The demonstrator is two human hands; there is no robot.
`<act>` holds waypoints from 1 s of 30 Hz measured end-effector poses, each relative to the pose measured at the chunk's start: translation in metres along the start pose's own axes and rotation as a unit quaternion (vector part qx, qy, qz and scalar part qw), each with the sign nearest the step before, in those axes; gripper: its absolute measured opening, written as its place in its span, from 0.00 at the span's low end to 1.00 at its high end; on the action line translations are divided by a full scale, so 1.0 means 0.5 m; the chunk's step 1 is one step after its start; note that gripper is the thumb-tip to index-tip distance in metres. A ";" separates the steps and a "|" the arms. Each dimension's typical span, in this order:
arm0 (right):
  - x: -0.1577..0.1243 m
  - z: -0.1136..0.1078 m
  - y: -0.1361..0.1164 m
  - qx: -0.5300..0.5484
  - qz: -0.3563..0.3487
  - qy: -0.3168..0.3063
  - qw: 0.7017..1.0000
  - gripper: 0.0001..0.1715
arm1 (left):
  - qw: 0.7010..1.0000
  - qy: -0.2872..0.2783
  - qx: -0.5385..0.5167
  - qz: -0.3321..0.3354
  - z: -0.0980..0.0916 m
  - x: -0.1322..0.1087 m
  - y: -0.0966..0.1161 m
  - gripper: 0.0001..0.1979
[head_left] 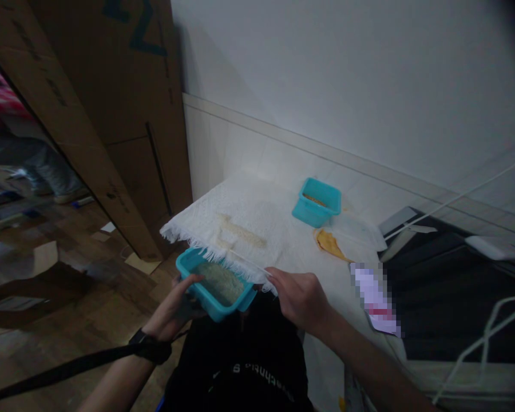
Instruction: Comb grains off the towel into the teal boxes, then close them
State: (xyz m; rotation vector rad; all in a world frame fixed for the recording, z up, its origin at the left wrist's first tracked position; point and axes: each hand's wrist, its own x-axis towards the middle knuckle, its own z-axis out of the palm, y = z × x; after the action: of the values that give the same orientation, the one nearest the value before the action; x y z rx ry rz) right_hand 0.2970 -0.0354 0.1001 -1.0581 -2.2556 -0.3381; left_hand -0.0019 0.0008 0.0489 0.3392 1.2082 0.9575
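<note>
My left hand (175, 306) is closed around the near left side of a teal plastic container (214, 312), its thumb over the rim. Pale grains (223, 281) lie inside. The container is tilted, tucked below the fringed edge of a white cloth (274, 212) that partly covers its opening. At that edge, my right hand (302, 297) is pinched on a thin white stick-like thing (251, 263). It points left toward the grains; whether its far end touches them, I cannot tell. More pale grains (242, 233) lie in a streak on the cloth.
A second teal container (315, 203) with brownish contents stands farther back, near a crumpled yellow-orange piece (329, 245). A pixelated packet (375, 300) lies right, beside a black surface with white cables. A tall cardboard box (124, 114) stands left; beyond it, a person's legs (34, 154) show.
</note>
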 end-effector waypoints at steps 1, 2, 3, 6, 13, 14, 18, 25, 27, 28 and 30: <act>0.000 -0.006 -0.010 0.014 -0.004 -0.002 1.000 0.17 | 1.000 -0.002 0.002 -0.001 -0.002 -0.001 0.001 0.37; 0.002 -0.009 -0.016 0.023 -0.005 -0.004 1.000 0.17 | 1.000 -0.006 0.007 0.001 -0.003 -0.002 0.003 0.37; 0.007 -0.009 -0.017 0.024 -0.004 -0.003 1.000 0.18 | 1.000 -0.009 0.011 0.002 -0.003 -0.003 0.004 0.38; 0.032 0.011 0.006 -0.012 0.010 0.011 1.000 0.17 | 1.000 -0.013 0.015 0.000 -0.006 -0.003 0.006 0.39; 0.060 0.056 0.014 -0.036 -0.009 -0.028 0.999 0.17 | 0.999 -0.046 0.018 0.009 -0.041 0.027 -0.006 0.34; 0.056 0.051 0.001 -0.022 -0.018 -0.029 0.999 0.18 | 0.999 -0.049 0.020 0.009 -0.046 0.030 -0.006 0.34; 0.054 0.032 -0.028 0.017 -0.036 -0.016 0.999 0.19 | 0.999 -0.047 0.024 0.005 -0.054 0.032 0.000 0.38; 0.101 0.074 0.006 -0.059 -0.011 -0.054 0.997 0.18 | 1.000 -0.026 0.015 0.007 -0.047 0.029 0.010 0.41; 0.096 0.073 -0.009 -0.043 -0.023 -0.064 0.997 0.18 | 1.000 -0.013 0.014 -0.002 -0.047 0.032 0.011 0.41; 0.092 0.069 -0.018 -0.031 -0.030 -0.064 0.997 0.19 | 1.000 -0.009 0.013 -0.006 -0.048 0.034 0.011 0.41; 0.086 0.061 -0.033 -0.010 -0.038 -0.058 0.998 0.20 | 1.000 -0.011 0.013 -0.008 -0.051 0.036 0.012 0.40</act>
State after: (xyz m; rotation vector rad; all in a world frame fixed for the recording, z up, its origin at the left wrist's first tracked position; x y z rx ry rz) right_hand 0.2505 -0.0060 0.1040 -1.0277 -2.4059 -0.3393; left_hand -0.0267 0.0118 0.0321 0.3606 1.2022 0.9228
